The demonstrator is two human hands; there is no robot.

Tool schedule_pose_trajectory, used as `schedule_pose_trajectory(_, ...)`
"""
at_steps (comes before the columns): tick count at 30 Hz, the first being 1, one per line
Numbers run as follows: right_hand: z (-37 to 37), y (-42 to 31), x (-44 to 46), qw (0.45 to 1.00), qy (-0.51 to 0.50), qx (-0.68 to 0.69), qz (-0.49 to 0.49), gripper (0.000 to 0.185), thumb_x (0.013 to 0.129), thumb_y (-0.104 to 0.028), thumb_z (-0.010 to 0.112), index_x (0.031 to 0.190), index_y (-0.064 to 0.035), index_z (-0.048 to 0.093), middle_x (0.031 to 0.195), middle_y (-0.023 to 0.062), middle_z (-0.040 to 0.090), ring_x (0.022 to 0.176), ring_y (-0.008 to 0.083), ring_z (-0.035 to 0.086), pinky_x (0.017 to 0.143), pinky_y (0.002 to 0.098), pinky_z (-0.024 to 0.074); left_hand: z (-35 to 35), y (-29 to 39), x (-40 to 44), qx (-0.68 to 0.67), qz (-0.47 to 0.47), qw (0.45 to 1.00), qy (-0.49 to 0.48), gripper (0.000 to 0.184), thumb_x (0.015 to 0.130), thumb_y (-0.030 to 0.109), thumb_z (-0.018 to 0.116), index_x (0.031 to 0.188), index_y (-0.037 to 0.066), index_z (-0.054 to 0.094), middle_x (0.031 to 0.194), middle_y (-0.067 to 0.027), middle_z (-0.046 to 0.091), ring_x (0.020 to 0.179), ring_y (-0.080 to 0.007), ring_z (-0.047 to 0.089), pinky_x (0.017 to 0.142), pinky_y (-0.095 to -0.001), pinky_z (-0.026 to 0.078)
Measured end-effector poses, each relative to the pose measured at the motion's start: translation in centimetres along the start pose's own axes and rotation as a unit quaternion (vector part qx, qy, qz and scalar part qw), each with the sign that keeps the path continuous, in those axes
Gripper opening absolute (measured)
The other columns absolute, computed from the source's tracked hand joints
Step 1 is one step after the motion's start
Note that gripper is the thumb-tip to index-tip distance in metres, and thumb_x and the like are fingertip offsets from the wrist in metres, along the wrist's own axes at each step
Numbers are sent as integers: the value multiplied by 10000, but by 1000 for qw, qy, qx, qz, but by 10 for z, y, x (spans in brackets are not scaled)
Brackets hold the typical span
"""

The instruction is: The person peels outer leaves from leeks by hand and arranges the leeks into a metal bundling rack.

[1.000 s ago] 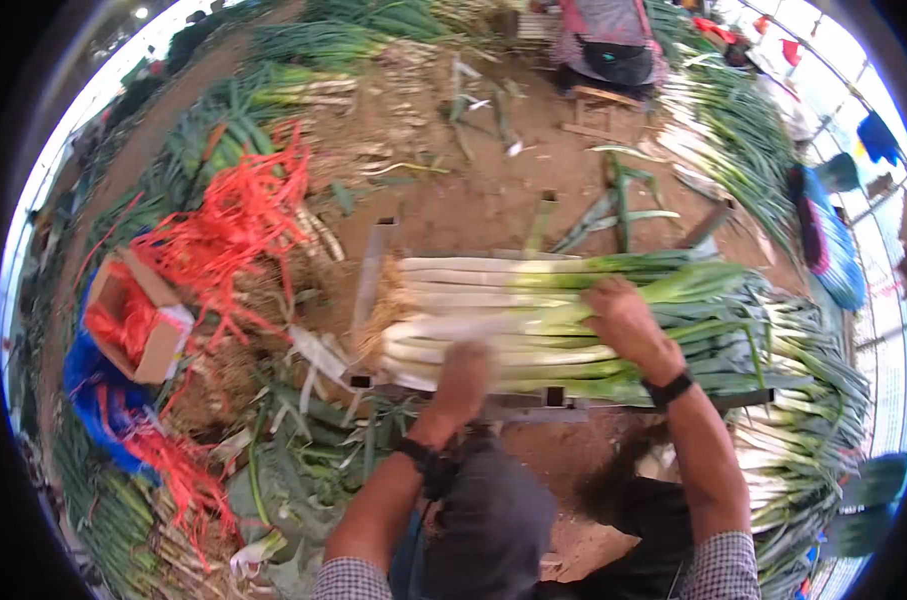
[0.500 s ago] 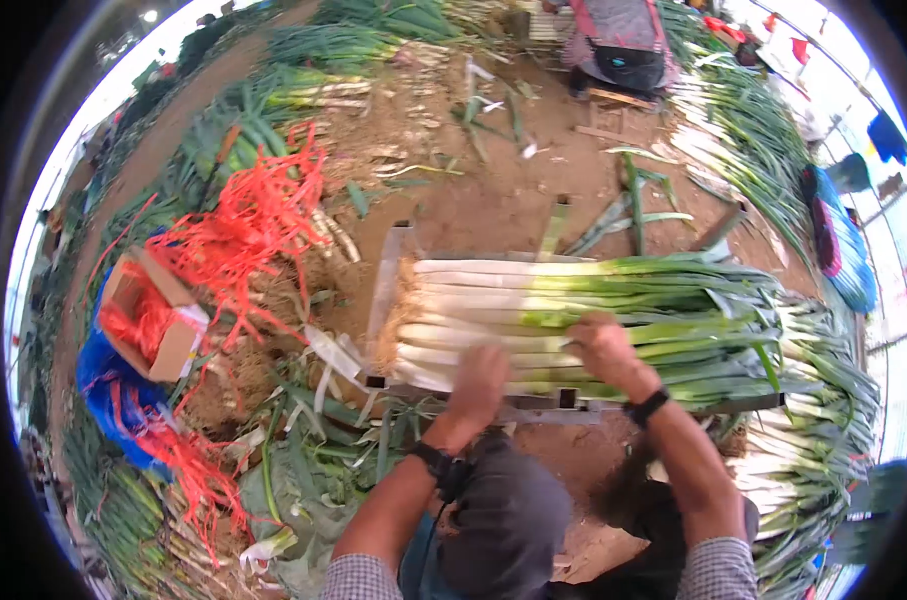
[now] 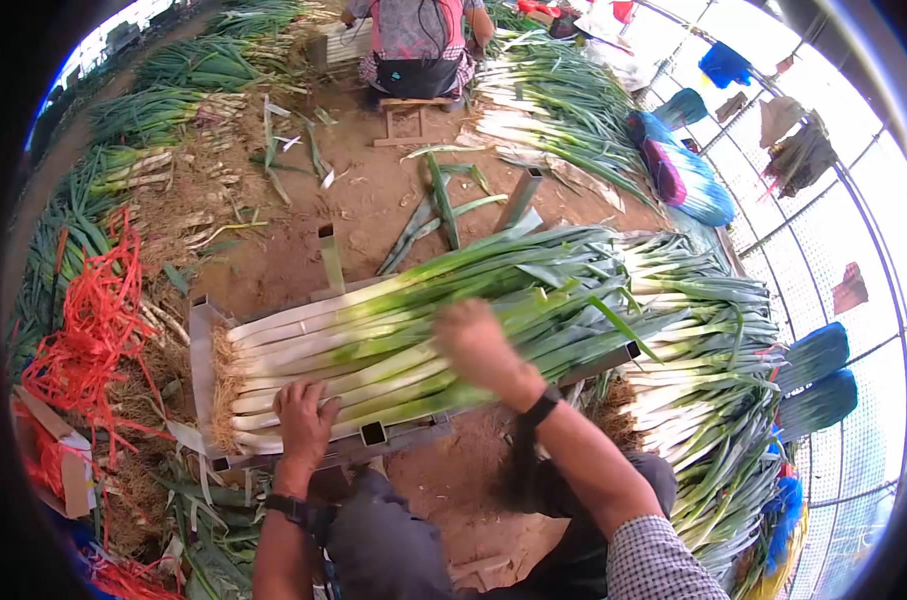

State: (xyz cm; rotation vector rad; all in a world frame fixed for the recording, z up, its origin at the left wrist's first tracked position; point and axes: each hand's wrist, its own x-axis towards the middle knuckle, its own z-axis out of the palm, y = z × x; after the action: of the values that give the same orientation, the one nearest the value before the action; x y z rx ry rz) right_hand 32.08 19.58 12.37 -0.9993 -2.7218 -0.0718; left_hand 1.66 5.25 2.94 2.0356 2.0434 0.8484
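Note:
A thick layer of leeks (image 3: 373,330) lies in a metal frame (image 3: 202,345) in front of me, roots to the left and green leaves to the right. My left hand (image 3: 306,418) rests on the white stalks at the near edge, its fingers lying over them and the thumb apart. Above the green part of the leeks, close to the leaves, is my right hand (image 3: 471,343). Motion blurs its fingers, so its grip cannot be made out.
Metal posts (image 3: 518,198) rise from the frame. A leek pile (image 3: 678,370) lies at right. Red plastic strips (image 3: 98,325) and a cardboard box (image 3: 61,455) sit at left. Ahead, another person (image 3: 418,45) sits on a wooden stool (image 3: 403,125).
The view has swung to the right. My left hand has moved along the stalks toward the root end. My right hand has moved toward the leaves and become blurred.

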Motion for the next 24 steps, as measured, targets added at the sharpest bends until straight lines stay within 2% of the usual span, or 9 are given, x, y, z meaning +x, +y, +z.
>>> schedule_pose_trajectory(4, -52, 52, -22, 993, 2, -59, 107, 360, 817, -318, 766, 1083, -80, 717, 1149, 122, 648, 1198, 304, 536, 1075, 479, 364, -1, -2, 10, -6, -5, 1000, -24, 310, 874, 300, 704, 1100, 86, 715, 1101, -133, 619, 1122, -349, 529, 1030, -493, 367)
schedule_pose_trajectory(7, -73, 78, -24, 995, -74, -28, 60, 235, 817, -220, 736, 1001, -76, 714, 1000, 80, 658, 1023, 279, 591, 989, 426, 404, -1, -2, 18, -17, -34, 998, -52, 293, 870, 312, 719, 1059, 88, 736, 1070, -125, 637, 1096, -345, 541, 1001, -493, 382)
schedule_pose_trajectory(10, -71, 77, -15, 991, -69, -110, -13, 111, 839, -125, 662, 933, -71, 685, 900, 88, 639, 933, 274, 602, 915, 395, 434, 2, -3, 25, -23, -48, 997, -59, 288, 860, 328, 738, 1035, 100, 751, 1046, -108, 651, 1068, -338, 547, 975, -490, 393)
schedule_pose_trajectory(13, -70, 47, -21, 988, -45, -137, 45, 72, 847, -46, 589, 896, -61, 639, 845, 117, 626, 912, 301, 634, 860, 419, 471, 6, 2, 19, -10, -45, 999, -27, 284, 849, 335, 752, 1029, 114, 758, 1036, -94, 658, 1053, -331, 548, 967, -483, 395)
schedule_pose_trajectory(14, -66, 43, -26, 988, -72, -72, 114, 116, 844, -38, 579, 954, -51, 614, 859, 149, 628, 902, 334, 658, 789, 493, 498, 6, 4, 18, -3, -43, 999, -10, 283, 845, 335, 755, 1029, 119, 760, 1034, -90, 660, 1050, -329, 548, 967, -480, 395)
schedule_pose_trajectory(17, -62, 33, -37, 980, -105, 14, 167, 160, 832, -45, 591, 992, -47, 591, 878, 158, 639, 858, 362, 669, 749, 512, 516, 3, 4, 14, -11, -45, 999, -7, 268, 843, 332, 758, 1024, 135, 765, 1039, -83, 661, 1048, -323, 548, 968, -473, 395)
schedule_pose_trajectory(20, -13, 9, -47, 981, 5, -5, 193, 229, 819, -60, 616, 1047, -51, 593, 857, 142, 653, 776, 344, 674, 656, 465, 535, 4, 7, 17, -7, -43, 999, -5, 271, 845, 335, 754, 1033, 141, 768, 1056, -79, 665, 1049, -322, 551, 974, -469, 391)
schedule_pose_trajectory(22, 24, -19, -60, 999, 34, 33, -2, 270, 809, -35, 607, 1078, -54, 597, 828, 119, 656, 668, 303, 665, 523, 406, 517, 8, 5, 19, -15, -42, 999, -2, 276, 850, 340, 748, 1043, 143, 770, 1067, -81, 666, 1055, -322, 549, 978, -469, 387)
schedule_pose_trajectory(24, 15, -69, -64, 999, -44, -5, 14, 261, 804, -24, 589, 1065, -41, 591, 824, 130, 650, 643, 301, 656, 519, 412, 514, 12, -1, 16, -6, -28, 1000, 0, 298, 859, 355, 736, 1068, 146, 769, 1080, -88, 666, 1061, -325, 548, 984, -468, 382)
